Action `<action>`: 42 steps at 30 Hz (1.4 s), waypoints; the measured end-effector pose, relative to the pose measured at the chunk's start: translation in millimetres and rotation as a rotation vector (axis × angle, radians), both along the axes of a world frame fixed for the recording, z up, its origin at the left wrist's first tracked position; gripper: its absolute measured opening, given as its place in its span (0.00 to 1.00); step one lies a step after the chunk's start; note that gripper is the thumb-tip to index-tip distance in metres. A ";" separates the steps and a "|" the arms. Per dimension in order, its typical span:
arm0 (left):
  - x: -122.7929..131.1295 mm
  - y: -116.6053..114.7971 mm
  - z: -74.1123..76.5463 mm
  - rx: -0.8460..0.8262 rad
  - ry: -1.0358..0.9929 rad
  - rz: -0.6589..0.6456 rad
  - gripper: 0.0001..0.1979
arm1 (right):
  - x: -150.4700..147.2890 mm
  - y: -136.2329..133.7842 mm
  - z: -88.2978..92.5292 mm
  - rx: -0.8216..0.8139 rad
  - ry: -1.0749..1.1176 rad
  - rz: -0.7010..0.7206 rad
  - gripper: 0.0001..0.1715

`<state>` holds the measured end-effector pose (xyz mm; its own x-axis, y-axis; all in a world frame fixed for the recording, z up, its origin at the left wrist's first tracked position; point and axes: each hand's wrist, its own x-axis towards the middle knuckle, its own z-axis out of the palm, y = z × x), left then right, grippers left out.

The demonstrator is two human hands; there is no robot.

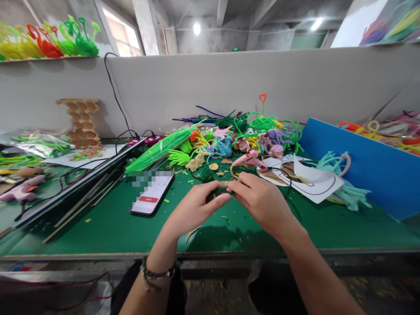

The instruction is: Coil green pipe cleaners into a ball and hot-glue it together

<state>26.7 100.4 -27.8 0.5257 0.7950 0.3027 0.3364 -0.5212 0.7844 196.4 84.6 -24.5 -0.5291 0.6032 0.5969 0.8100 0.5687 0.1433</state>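
My left hand (198, 205) and my right hand (262, 203) meet above the green table, both closed in a pinch. Between their fingertips is a thin tan pipe cleaner (233, 172), its curved end rising beside my right fingers. The rest of it is hidden by the fingers. Just beyond my right hand lies a pink glue gun (251, 161), nozzle toward the left. Behind my left hand are a dark green fuzzy clump (206, 174) and a lumpy tan piece (195, 162).
A phone (152, 192) lies left of my hands. Bundled green pipe cleaners (160, 148) and a colourful pile (229, 135) fill the back. Cut paper sheets (316, 183) and a blue board (357, 166) stand at right. A honeycomb-like tan holder (82, 122) is at left.
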 end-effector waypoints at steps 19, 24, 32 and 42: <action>-14.6 1.0 6.0 -0.113 -0.191 -0.068 0.11 | 8.8 -8.6 10.9 -0.435 0.465 0.471 0.17; -15.1 -1.3 2.3 -0.246 -0.362 -0.299 0.17 | 5.8 -11.3 13.9 -0.398 0.497 0.603 0.14; -9.0 -4.2 0.7 -0.446 -0.390 -0.387 0.19 | 3.2 -18.2 16.8 -0.195 0.456 0.604 0.11; -6.5 -12.0 8.2 0.146 -0.048 -0.080 0.10 | 1.1 -16.5 13.4 -0.244 0.421 0.390 0.06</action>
<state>20.2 88.4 -19.6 0.5677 0.6970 0.4380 0.2531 -0.6541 0.7128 197.5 68.2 -11.0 -0.4872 0.5587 0.6712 0.4950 0.8098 -0.3148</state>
